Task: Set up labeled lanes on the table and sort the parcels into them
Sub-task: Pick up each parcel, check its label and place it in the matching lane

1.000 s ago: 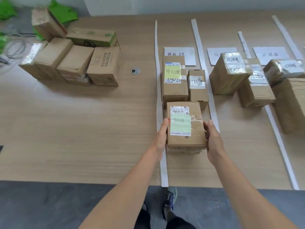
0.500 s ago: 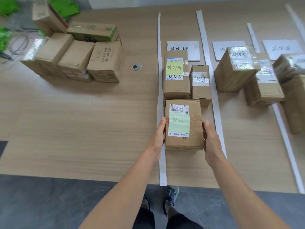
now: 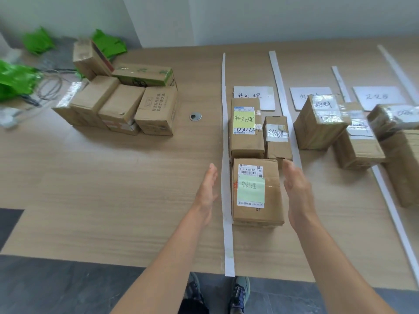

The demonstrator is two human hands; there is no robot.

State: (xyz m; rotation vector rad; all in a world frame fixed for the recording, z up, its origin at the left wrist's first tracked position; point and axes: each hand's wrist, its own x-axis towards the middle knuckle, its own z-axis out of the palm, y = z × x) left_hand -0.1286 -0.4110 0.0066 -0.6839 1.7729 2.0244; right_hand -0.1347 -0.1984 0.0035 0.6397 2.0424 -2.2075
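Note:
A cardboard parcel with a green note (image 3: 256,191) lies flat in the leftmost lane, between two white strips (image 3: 226,200). My left hand (image 3: 207,191) is open a little to its left, not touching it. Just right of the parcel my right hand (image 3: 295,189) is open too, fingers apart. Behind it in the same lane sit a parcel with a yellow note (image 3: 246,128) and a smaller box (image 3: 277,137), below the lane's white label card (image 3: 255,96).
A cluster of unsorted boxes (image 3: 122,103) sits at the table's far left, with green bags (image 3: 15,80) and cables beyond. Further lanes to the right hold taped parcels (image 3: 322,123) and label cards (image 3: 376,96). A round metal grommet (image 3: 195,116) is in the tabletop.
Both hands held the green-note parcel by its sides and slid it forward in the lane. Now they have let go and drawn apart; the parcel rests on the table.

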